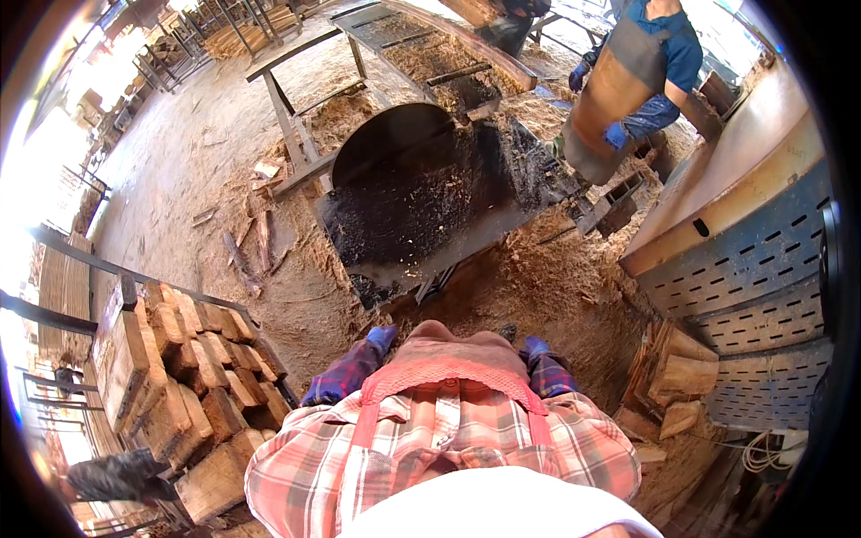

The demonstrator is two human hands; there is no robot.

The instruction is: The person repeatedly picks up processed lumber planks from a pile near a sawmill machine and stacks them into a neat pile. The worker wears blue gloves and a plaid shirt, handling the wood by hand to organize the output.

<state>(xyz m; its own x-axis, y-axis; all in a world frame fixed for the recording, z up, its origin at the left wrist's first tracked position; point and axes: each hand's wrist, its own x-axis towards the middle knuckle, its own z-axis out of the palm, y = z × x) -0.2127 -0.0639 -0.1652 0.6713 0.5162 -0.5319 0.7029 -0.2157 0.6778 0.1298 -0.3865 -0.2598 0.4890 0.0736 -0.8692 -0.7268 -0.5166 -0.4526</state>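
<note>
Two hands, both idle: left hand (381, 339) and right hand (535, 345), in blue gloves, hang on either side of the apron hem (439, 334), just on the near side of the saw table (421, 224). Neither touches anything I can see. Can't tell whether the fingers are spread or curled, they're too small and foreshortened.

My read is a pause between pieces, with nothing loaded. The table top is covered in dark dust and shavings, with no workpiece on it. Any reach towards it would call for keeping clear of the round blade guard (395, 134) at its far end.

Counts:
- 1 saw table, 1 round guard.
- 1 co-worker (632, 81) at the table's far right corner, with 2 blue-gloved hands apart from mine.
- 1 stack of split blocks (184, 368) near-left of the table, with roughly two dozen ends showing.
- About 4 loose offcuts (679, 377) near-right of the table, against the grey slotted metal panels (744, 260).
- A handful of scrap strips (244, 255) on the sawdust floor left of the table.
</note>
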